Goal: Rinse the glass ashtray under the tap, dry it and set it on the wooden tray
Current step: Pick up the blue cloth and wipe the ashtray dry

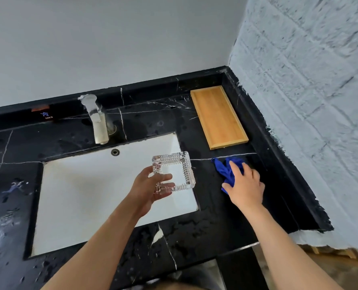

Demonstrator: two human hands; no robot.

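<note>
A square clear glass ashtray point(179, 164) with ribbed walls is held tilted above the right part of the white sink point(79, 195). My left hand point(150, 189) grips its near left corner. My right hand point(246, 185) rests on a crumpled blue cloth point(225, 168) lying on the black counter to the right of the sink, fingers closing over it. The wooden tray point(217, 116) lies bare at the back right of the counter. The metal tap point(96, 120) stands behind the sink, with no water running from it.
The black marble counter point(215, 222) is wet with droplets. A white wall runs behind it and a grey brick-patterned wall point(309, 101) closes the right side. The counter's front edge is near my body.
</note>
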